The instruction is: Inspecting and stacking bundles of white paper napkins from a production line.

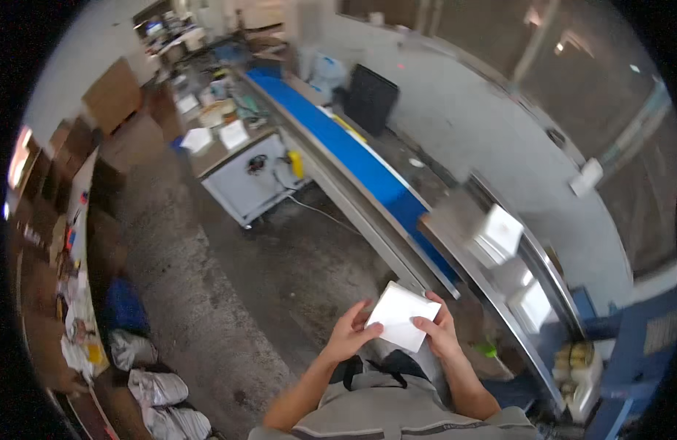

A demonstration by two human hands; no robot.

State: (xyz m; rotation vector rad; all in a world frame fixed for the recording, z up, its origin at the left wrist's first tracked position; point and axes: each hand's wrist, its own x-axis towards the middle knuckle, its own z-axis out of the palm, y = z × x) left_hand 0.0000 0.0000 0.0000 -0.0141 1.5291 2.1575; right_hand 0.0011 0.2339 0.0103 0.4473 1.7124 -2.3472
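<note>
Two bare hands, left [347, 336] and right [441, 334], gripping a flat white packet [398, 315] by its side edges, low in view above grey concrete floor [280, 279]. Just beyond, a blue conveyor belt [353, 158] running away diagonally; white boxes [503, 235] to its right. Farther off, a cluttered desk [221, 143], cardboard cartons [115, 95] along the left.

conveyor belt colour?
Blue: the conveyor belt runs diagonally past the person; clearest in the head view.

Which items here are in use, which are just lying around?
In use:
- white flat packet, held at its edges by left hand and right hand

Lying about:
- blue conveyor belt
- white boxes on the metal stand
- grey sacks on the floor
- cluttered workbench
</note>
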